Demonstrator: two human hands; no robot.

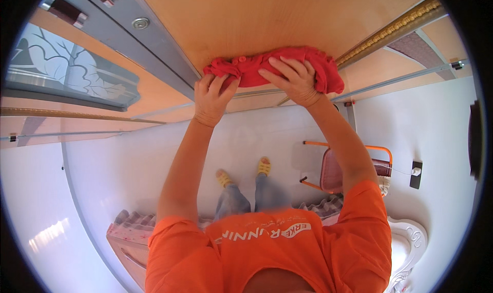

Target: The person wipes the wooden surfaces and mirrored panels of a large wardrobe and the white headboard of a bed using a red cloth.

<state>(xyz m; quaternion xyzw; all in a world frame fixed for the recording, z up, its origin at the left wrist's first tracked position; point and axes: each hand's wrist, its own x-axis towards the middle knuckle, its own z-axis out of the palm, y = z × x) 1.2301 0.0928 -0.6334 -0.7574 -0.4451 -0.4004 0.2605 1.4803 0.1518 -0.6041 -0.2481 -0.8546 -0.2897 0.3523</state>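
A crumpled red cloth [256, 68] lies against a light wood panel [250, 19], spread sideways between my two hands. Its left end is bunched under the bent fingers of my left hand [215, 94], which grips it beside the grey metal edge of the panel. My right hand [294, 79] rests on the cloth's right part with fingers spread, pressing it to the panel. The palms are turned from view, and the parts of the cloth beneath the hands are hidden.
Grey cabinet frames with dark handles [67, 12] and a patterned glass pane [73, 69] stand at left. Gold trim [389, 27] runs along the right. An orange-framed chair [331, 170], a wall socket [416, 174] and a white ornate furniture piece [414, 233] are at lower right.
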